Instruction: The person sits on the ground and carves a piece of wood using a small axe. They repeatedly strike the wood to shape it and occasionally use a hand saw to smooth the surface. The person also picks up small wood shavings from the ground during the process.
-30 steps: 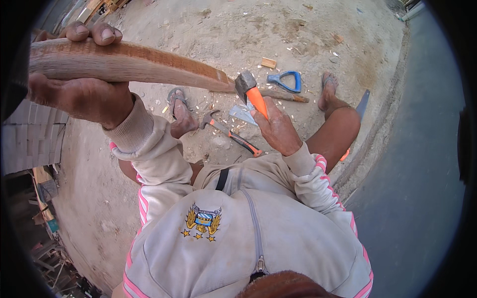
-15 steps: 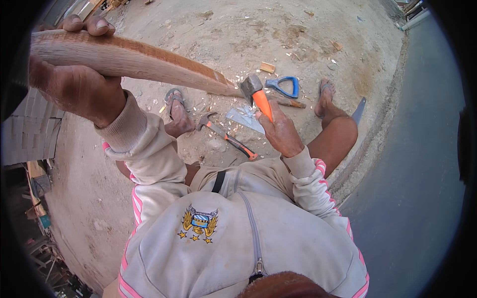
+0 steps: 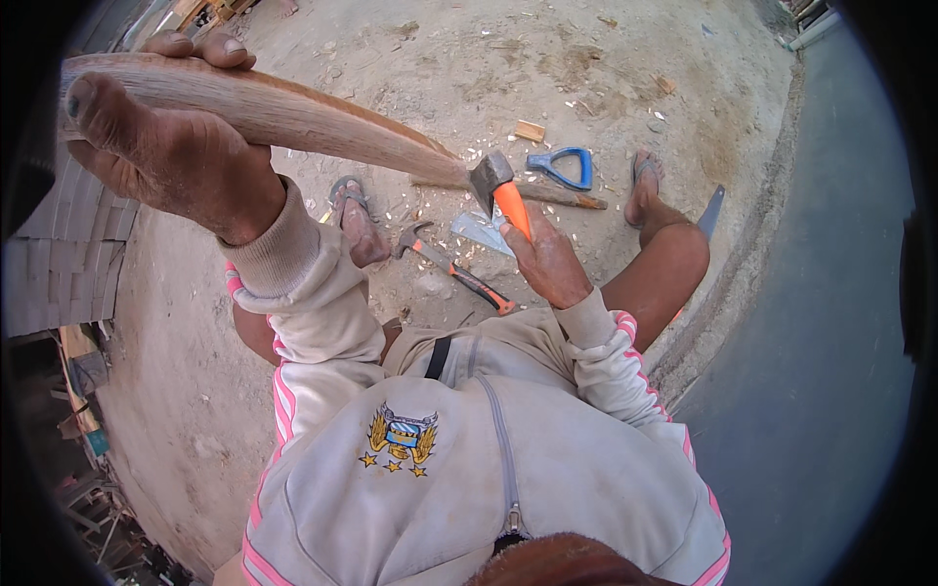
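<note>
My left hand [image 3: 161, 146] grips the thick end of a long carved wooden handle [image 3: 293, 117], raised high and sloping down to the right. My right hand [image 3: 547, 264] holds a small hatchet by its orange handle [image 3: 511, 207]. The grey hatchet head [image 3: 489, 176] rests against the thin lower end of the wooden handle. Both my feet in sandals sit on the sandy ground, the left foot [image 3: 357, 225] below the wood, the right foot [image 3: 645, 186] further right.
A claw hammer with an orange and black handle [image 3: 454, 269] lies on the ground between my legs. A blue D-shaped grip on a wooden shaft [image 3: 562, 171], a flat metal blade [image 3: 484, 234], a wood block [image 3: 530, 130] and wood chips lie around. Grey pavement [image 3: 811, 322] runs on the right.
The wooden handle has tilted more steeply, and my left hand has shifted slightly along it. The hatchet head stays against the wood's lower end.
</note>
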Motion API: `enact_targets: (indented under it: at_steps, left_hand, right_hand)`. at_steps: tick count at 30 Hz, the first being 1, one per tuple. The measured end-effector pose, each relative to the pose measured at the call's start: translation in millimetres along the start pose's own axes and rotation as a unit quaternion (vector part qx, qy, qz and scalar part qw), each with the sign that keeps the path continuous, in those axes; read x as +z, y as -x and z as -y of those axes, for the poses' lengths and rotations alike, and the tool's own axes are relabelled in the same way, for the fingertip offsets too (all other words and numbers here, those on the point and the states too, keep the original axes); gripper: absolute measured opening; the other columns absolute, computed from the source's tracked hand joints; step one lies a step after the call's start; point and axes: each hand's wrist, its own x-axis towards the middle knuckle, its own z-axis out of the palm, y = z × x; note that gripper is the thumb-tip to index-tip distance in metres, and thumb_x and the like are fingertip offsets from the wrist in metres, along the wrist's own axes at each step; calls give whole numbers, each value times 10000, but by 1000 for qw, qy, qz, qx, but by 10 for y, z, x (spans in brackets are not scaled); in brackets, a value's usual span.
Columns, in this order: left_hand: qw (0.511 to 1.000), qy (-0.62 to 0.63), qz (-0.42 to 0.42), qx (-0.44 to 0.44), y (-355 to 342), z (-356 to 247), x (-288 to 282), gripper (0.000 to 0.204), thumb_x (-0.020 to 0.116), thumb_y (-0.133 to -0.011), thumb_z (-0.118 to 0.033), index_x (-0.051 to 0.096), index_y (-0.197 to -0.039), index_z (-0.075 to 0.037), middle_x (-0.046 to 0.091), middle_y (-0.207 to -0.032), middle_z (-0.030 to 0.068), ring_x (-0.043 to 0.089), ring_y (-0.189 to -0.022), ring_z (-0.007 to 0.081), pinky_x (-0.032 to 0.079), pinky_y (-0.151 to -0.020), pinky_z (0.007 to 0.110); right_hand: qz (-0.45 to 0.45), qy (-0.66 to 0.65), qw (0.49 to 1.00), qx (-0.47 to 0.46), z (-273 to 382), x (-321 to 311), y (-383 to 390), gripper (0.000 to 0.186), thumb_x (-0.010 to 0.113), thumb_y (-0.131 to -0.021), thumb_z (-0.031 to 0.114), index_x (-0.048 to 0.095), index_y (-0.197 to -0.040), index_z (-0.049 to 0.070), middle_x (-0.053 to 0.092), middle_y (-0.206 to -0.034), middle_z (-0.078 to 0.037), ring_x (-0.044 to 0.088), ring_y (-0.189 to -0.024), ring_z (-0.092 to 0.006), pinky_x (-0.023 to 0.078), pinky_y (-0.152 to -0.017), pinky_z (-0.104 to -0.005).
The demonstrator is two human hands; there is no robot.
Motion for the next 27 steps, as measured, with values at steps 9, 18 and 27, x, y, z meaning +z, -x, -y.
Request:
enact_targets:
  at_steps: [9,18,27]
  left_hand:
    - [999,-20,-22,24,-31,68,-47,601,540,-940,-640,331,-1132,-111,574,-829,180,660,-632,276,609,-551,350]
    - [996,-51,-15,65,-163,10,-199,621,618,-918,-595,327,-1101,-78,566,-788,184,652,-572,291,608,-527,360]
    - [997,-17,-27,65,-217,-1,-122,549,638,-940,-513,336,-1135,-98,573,-743,168,649,-557,295,596,-501,370]
  right_hand:
    - [-256,-160,920,-250,1003,-543,160,240,588,-995,193,514,-1114,-3,578,-737,-126,587,-627,-239,442,-558,-333]
    - [-50,-66,996,-27,-54,98,106,356,567,-1008,289,502,-1212,4,617,-814,-204,663,-769,-376,492,-651,-459]
    - [-151,-25,973,-175,497,-123,-57,259,581,-1002,192,511,-1171,7,543,-713,-69,549,-607,-133,426,-548,-309]
